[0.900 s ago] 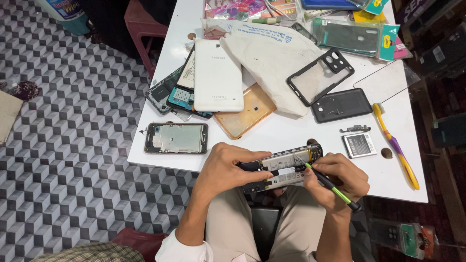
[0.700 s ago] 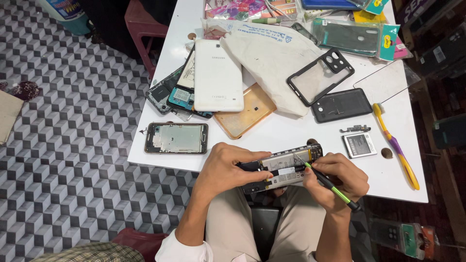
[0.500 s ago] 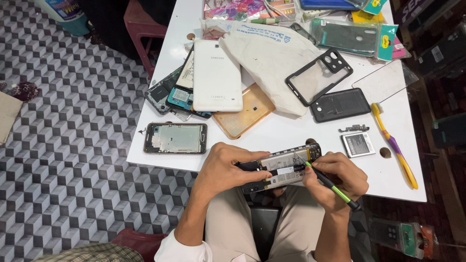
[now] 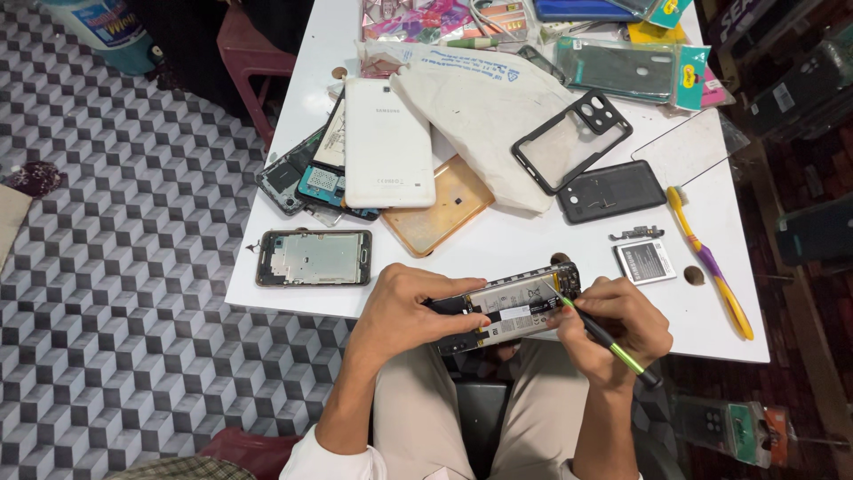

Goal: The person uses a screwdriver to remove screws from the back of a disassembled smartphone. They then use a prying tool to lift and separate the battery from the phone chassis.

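Note:
My left hand (image 4: 410, 307) grips an opened smartphone (image 4: 511, 307) with its back off, battery and boards showing, held at the near edge of the white table (image 4: 498, 244). In my right hand (image 4: 613, 324) is a thin green and black screwdriver (image 4: 604, 338), its tip touching the phone's upper end near the camera. Both hands hover over my lap.
On the table lie a bare phone frame (image 4: 314, 258), a white tablet back (image 4: 387, 142), a tan case (image 4: 440, 206), a black bumper case (image 4: 570, 140), a black back cover (image 4: 611, 190), a loose battery (image 4: 646, 261), a toothbrush (image 4: 708, 262) and a white cloth bag (image 4: 484, 111).

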